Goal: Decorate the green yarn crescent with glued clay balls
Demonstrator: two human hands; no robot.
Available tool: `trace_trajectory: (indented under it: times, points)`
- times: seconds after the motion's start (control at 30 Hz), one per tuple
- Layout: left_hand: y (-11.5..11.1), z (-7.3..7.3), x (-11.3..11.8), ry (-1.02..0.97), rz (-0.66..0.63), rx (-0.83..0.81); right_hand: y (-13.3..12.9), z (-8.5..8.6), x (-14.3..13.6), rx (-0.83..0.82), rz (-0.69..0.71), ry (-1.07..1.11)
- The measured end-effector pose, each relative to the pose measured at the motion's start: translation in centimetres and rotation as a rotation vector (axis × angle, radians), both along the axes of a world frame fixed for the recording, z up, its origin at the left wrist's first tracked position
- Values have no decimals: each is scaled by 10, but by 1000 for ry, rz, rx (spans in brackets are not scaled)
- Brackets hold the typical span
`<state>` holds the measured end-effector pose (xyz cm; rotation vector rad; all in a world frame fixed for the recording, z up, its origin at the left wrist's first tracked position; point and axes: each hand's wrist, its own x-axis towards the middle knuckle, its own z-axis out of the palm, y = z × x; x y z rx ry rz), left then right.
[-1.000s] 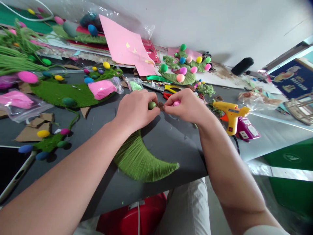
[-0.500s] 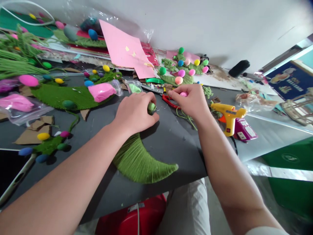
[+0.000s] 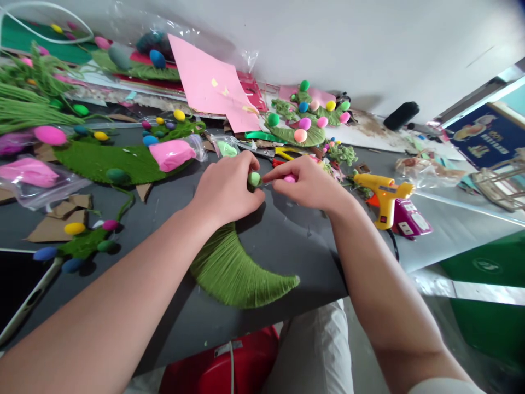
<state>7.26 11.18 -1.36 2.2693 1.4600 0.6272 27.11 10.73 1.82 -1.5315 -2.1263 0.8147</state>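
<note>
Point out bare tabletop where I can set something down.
The gray tabletop is bare between the green crescent and right forearm, below the right hand. It's crowded left, with cardboard scraps and pink bags, and along the back, around the pink paper.

Bare hands (image 3: 225, 189): 2
Held pale-green ball (image 3: 254, 178): 1
Held bright-pink ball (image 3: 290, 178): 1
Green yarn-wrapped crescent (image 3: 241, 279), nearest: 1
Yellow plastic glue gun (image 3: 384, 191): 1
Multicoloured egg-shaped balls (image 3: 75, 229), lower-left green piece (image 3: 84, 245): 5
</note>
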Motion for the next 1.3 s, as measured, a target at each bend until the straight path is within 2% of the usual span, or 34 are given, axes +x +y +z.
trace_trajectory:
  times: [0.27,0.4,0.5,0.6,0.7,0.8,0.9,1.0,1.07,1.13,1.23,1.3]
  points:
    - [0,0,0,-15,-14,8,1,-3,-2,-36,44,11]
    - [0,-1,0,-17,-10,15,4,-2,1,4,-32,56]
    - [-1,-2,1,-34,-9,10,7,-4,4,-31,-140,228]
    - [-2,-1,4,-55,-23,2,9,-5,4,-126,-133,469]
    - [-4,3,7,-93,-41,-8,10,-7,3,-121,-160,578]
    - [-4,6,8,-224,-25,-59,13,-10,4,20,-272,577]
    - [-3,5,7,-494,10,-172,17,-11,7,129,-270,652]
    - [-3,2,10,-756,33,-303,19,-12,7,-2,-224,831]
    - [-3,2,14,-864,34,-373,19,-13,5,-100,-252,864]
    - [-3,4,16,-941,47,-416,18,-14,4,-96,-274,832]
    - [1,7,15,-992,130,-425,16,-14,2,-14,-193,854]
    - [6,7,10,-986,189,-398,16,-14,1,-44,-147,910]
